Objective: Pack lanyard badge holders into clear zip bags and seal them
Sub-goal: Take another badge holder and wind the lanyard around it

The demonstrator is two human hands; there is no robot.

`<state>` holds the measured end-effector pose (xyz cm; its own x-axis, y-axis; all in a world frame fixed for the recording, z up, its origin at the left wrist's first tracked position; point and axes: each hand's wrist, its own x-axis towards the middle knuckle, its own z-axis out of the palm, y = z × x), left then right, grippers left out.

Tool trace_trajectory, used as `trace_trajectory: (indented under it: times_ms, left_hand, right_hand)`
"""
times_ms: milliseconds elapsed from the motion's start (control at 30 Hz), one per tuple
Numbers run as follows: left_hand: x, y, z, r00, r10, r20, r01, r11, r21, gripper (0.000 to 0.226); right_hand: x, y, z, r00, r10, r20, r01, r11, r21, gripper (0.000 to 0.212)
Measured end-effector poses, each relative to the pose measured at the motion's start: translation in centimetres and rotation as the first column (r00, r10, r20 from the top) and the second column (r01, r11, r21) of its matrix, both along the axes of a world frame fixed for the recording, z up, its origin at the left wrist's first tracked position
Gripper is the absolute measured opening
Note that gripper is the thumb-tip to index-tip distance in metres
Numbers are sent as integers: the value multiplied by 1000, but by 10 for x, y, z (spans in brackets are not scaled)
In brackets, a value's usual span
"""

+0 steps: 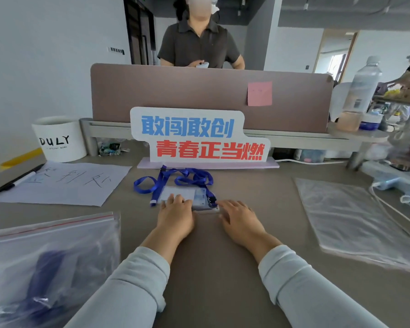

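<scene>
Mid-worktop (223,268), stacked badge holders (187,194) lie under both hands. The left hand (175,214) rests flat and open on top; the right hand (240,221), fingers loose, touches the right edge. Blue lanyards (175,178) sprawl behind and, judging by their loops, may snag when lifted toward the empty bags (355,216).

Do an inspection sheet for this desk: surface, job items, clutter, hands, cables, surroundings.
Surface: grey desk, divider behind.
Job's things: badge holders with blue lanyards at centre; filled bag near left; empty bags right.
Clutter: paper, pen, cup, sign, bottle.
Hands: left hand rests flat on the badge holders; right hand open, at their right edge.
Cables: white cable along the back right.
Surroundings: person standing behind the divider.
</scene>
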<state>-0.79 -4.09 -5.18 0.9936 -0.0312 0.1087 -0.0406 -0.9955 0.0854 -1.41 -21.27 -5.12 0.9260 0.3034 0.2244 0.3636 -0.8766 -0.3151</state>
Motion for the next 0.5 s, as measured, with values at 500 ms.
trace_trajectory:
  times_ms: [500]
  left_hand:
    - [-7, 5, 6, 997, -73, 9, 73, 997, -36, 50]
  right_hand:
    - [10, -20, 7, 973, -216, 82, 199, 964, 177, 12]
